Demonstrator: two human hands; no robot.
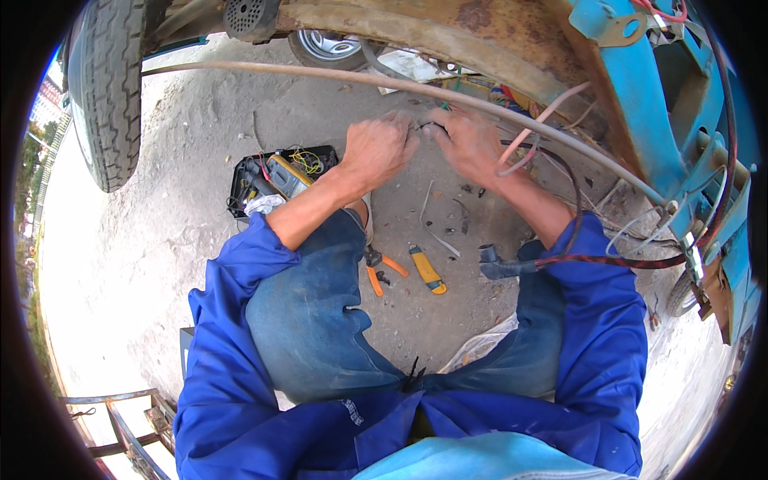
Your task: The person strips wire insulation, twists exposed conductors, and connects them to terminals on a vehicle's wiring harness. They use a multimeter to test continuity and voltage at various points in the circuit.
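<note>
My left hand [376, 150] and my right hand [468, 150] meet at the upper middle, under the edge of a rusty vehicle frame. Fingers of both are closed in a pinch around a thin dark wire [423, 125], which spans the small gap between them. The wire's ends are hidden by my fingers. Below the hands, between my knees, lie pliers with orange handles [374, 280] and a yellow utility knife [427, 270]. A dark connector [502, 267] on a red-and-black sleeved cable [612, 260] hangs by my right knee.
An open black case [238, 192] with a yellow meter [288, 176] and wires stands left of my left forearm. A long thin pipe [344, 74] crosses just above my hands. A tyre [112, 104] is at far left, blue metal framework [640, 120] at right. Wire scraps litter the ground.
</note>
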